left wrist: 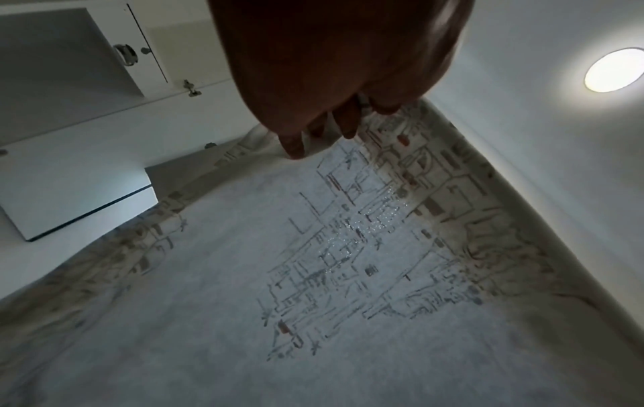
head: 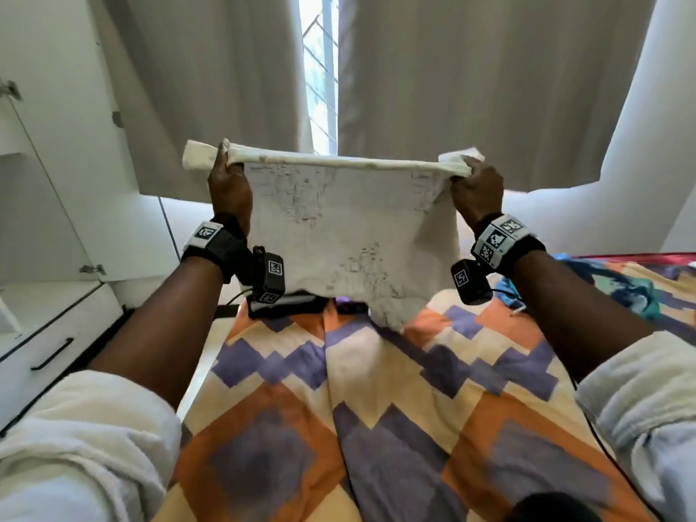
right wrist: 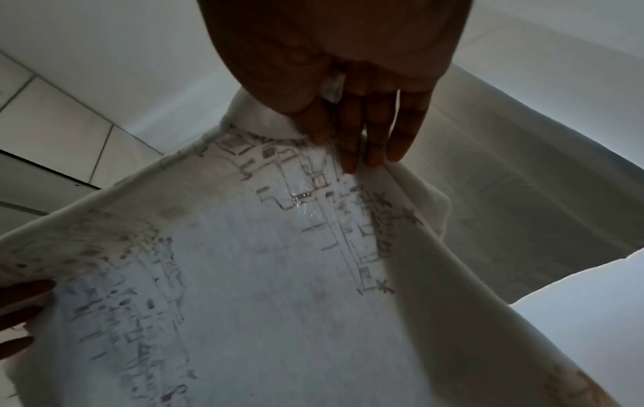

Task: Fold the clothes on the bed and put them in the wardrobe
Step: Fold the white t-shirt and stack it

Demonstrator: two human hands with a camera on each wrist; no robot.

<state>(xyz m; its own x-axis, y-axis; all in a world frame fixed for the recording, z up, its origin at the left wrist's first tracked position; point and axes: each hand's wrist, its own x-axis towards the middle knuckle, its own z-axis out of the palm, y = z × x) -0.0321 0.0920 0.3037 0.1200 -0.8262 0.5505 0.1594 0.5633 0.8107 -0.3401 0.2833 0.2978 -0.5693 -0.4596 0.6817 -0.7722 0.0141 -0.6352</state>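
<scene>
A white garment (head: pixel 350 227) with a faint line print hangs stretched between my two raised hands above the bed (head: pixel 376 408). My left hand (head: pixel 226 171) grips its top edge near the left end, and a short piece of cloth sticks out past the fist. My right hand (head: pixel 470 175) grips the top edge at the right end. The cloth (left wrist: pixel 348 261) fills the left wrist view under my left hand (left wrist: pixel 313 132). In the right wrist view, my right hand (right wrist: pixel 352 137) pinches the printed cloth (right wrist: pixel 278 275). The garment's lower edge hangs just over the bedspread.
The bed has an orange, purple and cream patterned cover. More coloured clothes (head: pixel 621 284) lie at its far right. A white wardrobe (head: pixel 49 182) with an open door and a drawer stands at the left. Grey curtains (head: pixel 489 88) hang behind. A dark object (head: pixel 286 307) sits under the garment.
</scene>
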